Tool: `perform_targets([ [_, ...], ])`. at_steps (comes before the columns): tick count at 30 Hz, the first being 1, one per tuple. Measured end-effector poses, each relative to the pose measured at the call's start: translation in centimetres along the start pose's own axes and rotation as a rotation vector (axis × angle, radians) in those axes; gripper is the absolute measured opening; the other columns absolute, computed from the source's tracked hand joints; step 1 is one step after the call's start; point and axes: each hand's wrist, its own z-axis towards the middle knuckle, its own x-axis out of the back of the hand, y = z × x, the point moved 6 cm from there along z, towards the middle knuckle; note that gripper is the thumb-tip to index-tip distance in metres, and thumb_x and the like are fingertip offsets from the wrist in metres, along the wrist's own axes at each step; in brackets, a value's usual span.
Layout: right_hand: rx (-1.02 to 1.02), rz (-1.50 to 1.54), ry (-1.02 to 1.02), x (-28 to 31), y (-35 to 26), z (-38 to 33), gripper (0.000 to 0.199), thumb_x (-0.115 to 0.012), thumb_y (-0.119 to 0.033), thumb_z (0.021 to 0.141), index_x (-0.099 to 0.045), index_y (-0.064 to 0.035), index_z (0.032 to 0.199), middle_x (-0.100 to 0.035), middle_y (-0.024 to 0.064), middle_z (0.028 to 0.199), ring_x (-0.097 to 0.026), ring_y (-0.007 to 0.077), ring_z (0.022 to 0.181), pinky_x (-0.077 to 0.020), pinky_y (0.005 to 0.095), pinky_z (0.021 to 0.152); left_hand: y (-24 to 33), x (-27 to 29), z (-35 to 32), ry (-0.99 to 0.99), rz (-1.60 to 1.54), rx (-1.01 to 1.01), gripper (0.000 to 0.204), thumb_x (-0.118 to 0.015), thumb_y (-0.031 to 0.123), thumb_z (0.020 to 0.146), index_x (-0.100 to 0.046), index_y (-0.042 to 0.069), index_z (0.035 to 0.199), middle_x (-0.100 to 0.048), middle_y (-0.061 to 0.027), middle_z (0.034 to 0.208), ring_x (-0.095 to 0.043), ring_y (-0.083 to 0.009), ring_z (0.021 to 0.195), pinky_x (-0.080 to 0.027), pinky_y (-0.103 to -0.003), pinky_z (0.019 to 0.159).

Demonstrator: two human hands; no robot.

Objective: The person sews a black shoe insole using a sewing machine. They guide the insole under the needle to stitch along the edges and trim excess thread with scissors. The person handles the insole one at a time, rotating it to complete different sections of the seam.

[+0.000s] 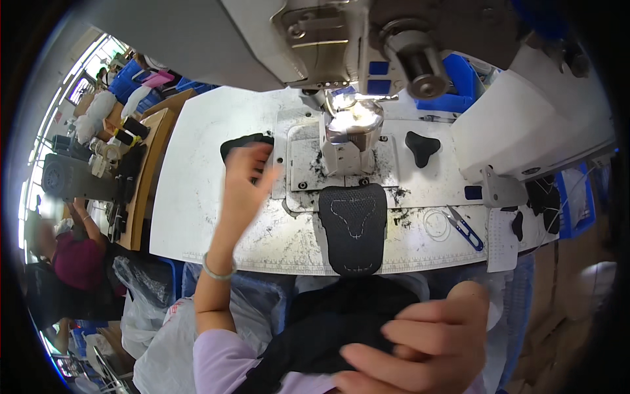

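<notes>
My left hand [248,180] is stretched over the left side of the white table, its fingers apart and smeared by motion. It overlaps the lower edge of a dark fabric piece [237,142]; no grip on it shows. Close to the camera at the lower right, my right hand [420,338] has loosely bent, separated fingers, and no held thing is visible. At the table's front edge, below the sewing machine [351,148], lies a black mesh-textured pad [353,240] marked with a pale three-lobed outline. A small black three-lobed piece [421,148] rests right of the machine's post.
Blue-handled thread snips [467,231] lie at the front right beside a loop of pale thread [436,224]. Dark lint is scattered over the white table [190,190]. A blue bin [453,85] stands behind. Plastic bags [164,348] hang below; another person [75,256] sits at left.
</notes>
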Motion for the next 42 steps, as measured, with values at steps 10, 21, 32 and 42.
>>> perform_targets([
  [10,-0.650,-0.428,-0.122,2.8,10.2,-7.0,0.017,-0.051,-0.001,0.080,-0.060,-0.0010,0.093,-0.060,0.0107,0.088,-0.058,0.0261,0.089,-0.0485,0.0363,0.072,6.8,-6.5,-3.7,-0.372,0.024,-0.308,0.057,-0.075,0.029,0.074,-0.055,-0.001,0.118,-0.050,-0.0149,0.112,-0.049,-0.0302,0.100,-0.043,-0.037,0.086],
  [21,-1.067,-0.554,-0.590,0.6,21.0,-18.7,0.034,-0.062,-0.009,0.083,-0.053,-0.0035,0.115,-0.051,0.0097,0.114,-0.054,0.0326,0.100,-0.0453,0.0406,0.085,8.0,-5.9,-4.8,-0.171,0.220,-0.463,0.058,-0.076,0.029,0.071,-0.056,0.003,0.118,-0.051,-0.0128,0.114,-0.049,-0.0300,0.103,-0.042,-0.039,0.087],
  [32,-0.996,-0.612,-0.525,1.4,21.4,-18.2,0.031,-0.071,-0.017,0.076,-0.060,-0.0098,0.104,-0.053,0.0054,0.108,-0.058,0.0271,0.093,-0.0483,0.0397,0.078,3.6,-7.8,-4.7,-0.292,-1.454,0.277,0.038,-0.056,-0.007,0.076,-0.048,0.006,0.111,-0.052,-0.0181,0.127,-0.049,-0.0329,0.122,-0.044,-0.044,0.100],
  [42,-1.037,-0.640,-0.463,1.8,21.2,-19.0,0.029,-0.071,-0.020,0.077,-0.063,-0.0084,0.103,-0.056,0.0053,0.106,-0.059,0.0265,0.092,-0.0478,0.0389,0.077,5.7,-6.3,-3.3,-0.191,-1.600,0.371,0.027,-0.059,0.004,0.084,-0.054,0.000,0.110,-0.063,-0.0132,0.107,-0.065,-0.0213,0.096,-0.054,-0.034,0.083],
])
